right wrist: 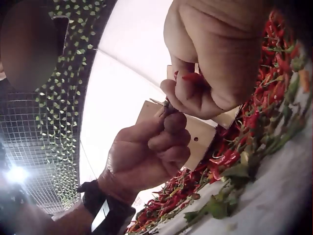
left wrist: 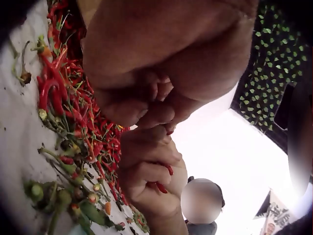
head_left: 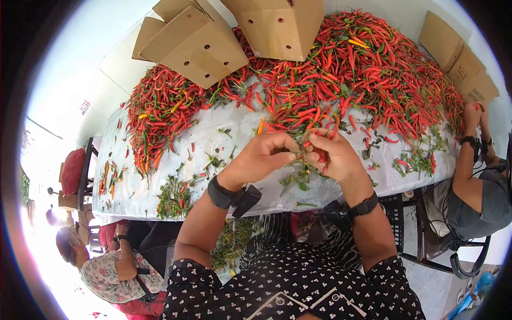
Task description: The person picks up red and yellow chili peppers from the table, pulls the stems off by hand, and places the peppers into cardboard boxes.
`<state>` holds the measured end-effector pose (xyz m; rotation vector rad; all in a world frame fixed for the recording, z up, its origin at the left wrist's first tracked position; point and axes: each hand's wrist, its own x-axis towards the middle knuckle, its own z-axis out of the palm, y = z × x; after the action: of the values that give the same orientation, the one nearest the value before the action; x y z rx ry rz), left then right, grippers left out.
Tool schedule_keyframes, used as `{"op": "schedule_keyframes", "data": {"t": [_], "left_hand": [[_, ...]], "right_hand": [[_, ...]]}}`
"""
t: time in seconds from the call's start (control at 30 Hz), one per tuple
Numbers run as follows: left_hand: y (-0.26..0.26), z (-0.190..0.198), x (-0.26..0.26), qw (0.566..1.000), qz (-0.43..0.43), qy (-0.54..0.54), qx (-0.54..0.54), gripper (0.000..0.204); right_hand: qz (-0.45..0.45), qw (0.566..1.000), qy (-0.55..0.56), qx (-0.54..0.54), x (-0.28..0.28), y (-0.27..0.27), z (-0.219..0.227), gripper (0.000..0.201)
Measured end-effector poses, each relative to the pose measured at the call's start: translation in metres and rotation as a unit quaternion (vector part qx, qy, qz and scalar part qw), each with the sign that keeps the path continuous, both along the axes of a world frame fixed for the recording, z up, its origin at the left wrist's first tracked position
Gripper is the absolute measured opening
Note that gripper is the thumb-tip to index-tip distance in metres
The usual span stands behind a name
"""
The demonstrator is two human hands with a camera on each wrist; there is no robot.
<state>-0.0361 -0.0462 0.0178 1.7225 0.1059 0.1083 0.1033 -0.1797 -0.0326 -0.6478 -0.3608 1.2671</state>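
Note:
Above the near edge of the covered table, my two hands meet fingertip to fingertip. My right hand (head_left: 340,162) grips red chili peppers (head_left: 321,155); their red ends show between its curled fingers in both wrist views. With thumb and forefinger, my left hand (head_left: 262,158) pinches a thin chili stem (right wrist: 167,104), seen in the right wrist view close to the right fingertips. How many peppers the right palm holds is hidden. Beneath the hands lie picked-off green stems (head_left: 301,178) on the pale cover.
A long heap of red chilies (head_left: 368,74) spans the back of the table. Cardboard boxes (head_left: 200,48) stand on it. Piles of green stems (head_left: 173,200) lie along the near edge. Other people sit at left and right, one with hands at the heap's right end.

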Motion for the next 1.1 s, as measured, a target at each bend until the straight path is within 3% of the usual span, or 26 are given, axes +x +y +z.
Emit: {"op": "schedule_keyframes", "data": {"t": [0.13, 0.2, 0.23, 0.37, 0.43, 0.57, 0.77, 0.87, 0.93, 0.97, 1.03, 1.1], "left_hand": [[0.021, 0.001, -0.008, 0.995, -0.001, 0.019, 0.101, 0.007], [0.03, 0.005, -0.007, 0.915, 0.01, -0.024, 0.402, 0.01], [0.034, -0.001, -0.005, 0.896, 0.019, -0.021, 0.443, 0.012], [0.029, -0.018, 0.009, 0.868, 0.005, -0.048, 0.495, 0.013], [0.024, -0.024, 0.017, 0.81, 0.008, 0.018, 0.586, 0.017], [0.024, -0.031, 0.022, 0.803, 0.004, 0.051, 0.594, 0.016], [0.036, -0.027, 0.013, 0.865, -0.021, 0.001, 0.502, 0.017], [0.031, -0.019, 0.008, 0.9, 0.023, -0.018, 0.436, 0.016], [0.024, -0.006, 0.004, 0.957, 0.087, 0.082, 0.265, 0.017], [0.024, -0.007, 0.003, 0.957, 0.088, 0.081, 0.265, 0.017], [0.024, -0.01, 0.002, 0.99, 0.105, 0.072, 0.057, 0.014], [0.022, -0.014, 0.002, 0.996, 0.086, 0.023, 0.003, 0.014]], "right_hand": [[-0.051, 0.998, 0.039, 0.013, 0.011, -0.006, 0.003, 0.013], [-0.041, 0.998, 0.029, 0.03, 0.013, -0.006, 0.002, 0.015], [-0.043, 0.998, 0.038, 0.039, 0.013, -0.005, 0.003, 0.017], [-0.046, 0.998, 0.029, 0.02, 0.01, -0.001, 0.004, 0.018], [-0.056, 0.998, 0.026, 0.007, 0.008, 0.0, 0.005, 0.018], [-0.073, 0.997, 0.021, -0.005, 0.008, -0.002, 0.008, 0.016], [-0.078, 0.997, -0.016, 0.002, 0.009, -0.004, 0.006, 0.012], [-0.086, 0.996, -0.031, -0.012, 0.008, -0.001, 0.0, 0.011], [-0.081, 0.996, -0.044, -0.02, 0.005, -0.001, 0.001, 0.01], [-0.077, 0.995, -0.057, -0.029, 0.004, 0.0, 0.001, 0.009], [-0.069, 0.995, -0.06, -0.037, 0.002, 0.001, 0.001, 0.009], [-0.061, 0.995, -0.063, -0.046, 0.001, 0.002, -0.001, 0.009]]}}
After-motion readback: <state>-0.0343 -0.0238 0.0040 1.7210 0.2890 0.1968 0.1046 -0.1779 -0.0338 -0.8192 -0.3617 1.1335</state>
